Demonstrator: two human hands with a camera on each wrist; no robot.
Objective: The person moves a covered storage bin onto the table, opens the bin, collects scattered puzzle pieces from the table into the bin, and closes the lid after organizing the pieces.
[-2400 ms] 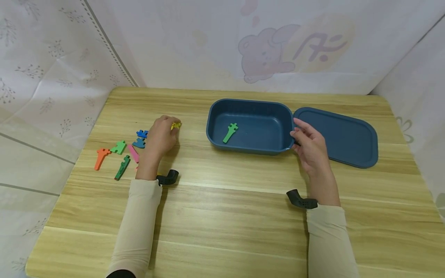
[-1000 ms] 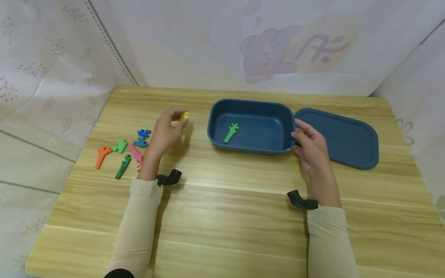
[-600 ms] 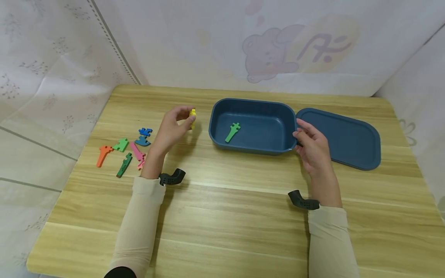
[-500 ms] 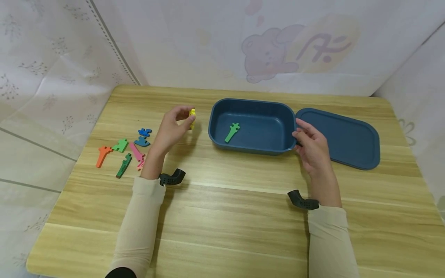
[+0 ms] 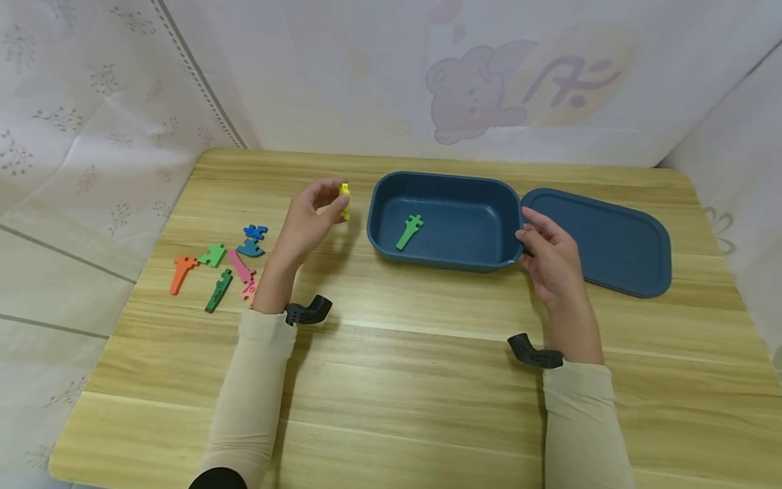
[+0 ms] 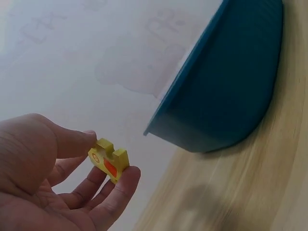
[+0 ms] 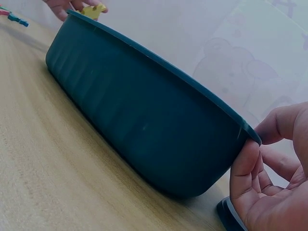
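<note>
Between thumb and fingertips, my left hand (image 5: 308, 221) pinches a yellow puzzle piece (image 6: 108, 159) with an orange-red patch and a small ring mark. It is held above the table, a little left of the dark blue box (image 5: 452, 258). My right hand (image 5: 552, 261) pinches the rim at the box's right end, as the right wrist view shows up close. Inside the box lies a green puzzle piece (image 5: 410, 232), toward the left.
Several loose puzzle pieces lie left of my left forearm, among them an orange piece (image 5: 182, 274), a dark green piece (image 5: 218, 291) and a pink piece (image 5: 241, 266). A blue lid (image 5: 601, 243) lies flat right of the box. Patterned cloth hangs behind the table (image 5: 403, 394).
My left hand has lifted the yellow puzzle piece from the table and carried it right, toward the box. My right hand has stayed at the rim.
</note>
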